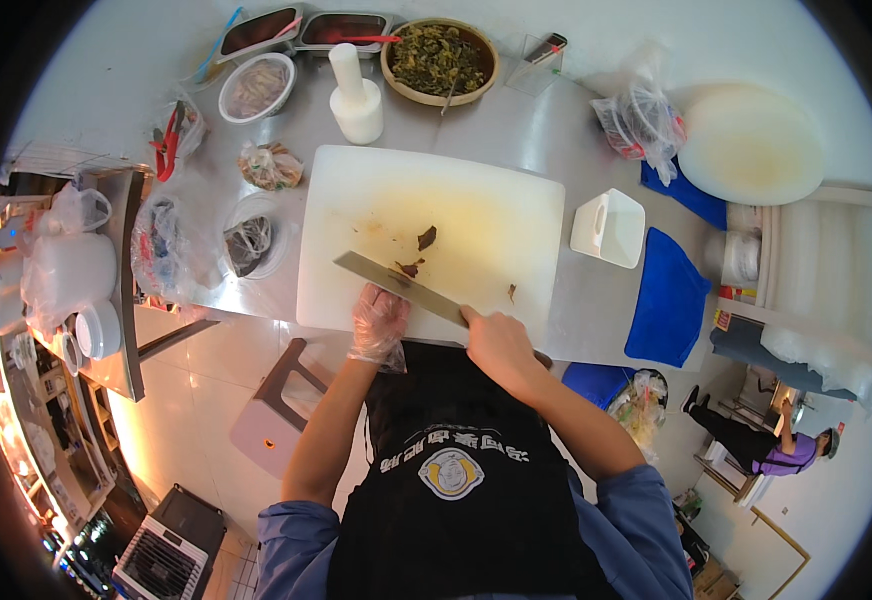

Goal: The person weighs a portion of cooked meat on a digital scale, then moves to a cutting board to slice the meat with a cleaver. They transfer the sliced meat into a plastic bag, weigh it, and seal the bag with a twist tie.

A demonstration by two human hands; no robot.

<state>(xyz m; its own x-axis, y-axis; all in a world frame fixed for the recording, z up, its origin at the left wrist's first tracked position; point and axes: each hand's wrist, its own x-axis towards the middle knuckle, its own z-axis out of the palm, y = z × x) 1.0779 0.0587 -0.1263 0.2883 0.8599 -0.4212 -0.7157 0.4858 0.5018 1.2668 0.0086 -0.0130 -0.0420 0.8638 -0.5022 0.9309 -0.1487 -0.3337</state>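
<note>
A white plastic cutting board (481, 202) lies on the steel table before me. My right hand (502, 346) is closed around the handle of a cleaver (406, 289), whose blade slants across the lower part of the board. Under a clear plastic glove, my left hand (379, 319) rests at the board's near edge, against the near side of the blade; its fingertips are partly hidden, and whether they hold anything is unclear. Dark brown food pieces (427, 238) lie beyond the blade, and a small scrap (511, 292) lies further right.
Behind the board stand a white plastic pestle-like tool (357, 109), a bowl of chopped greens (439, 64) and steel trays (346, 31). Bagged food (271, 165) is at the left. A white square container (608, 227) and a blue cloth (667, 296) are at the right. Another person (766, 446) stands far right.
</note>
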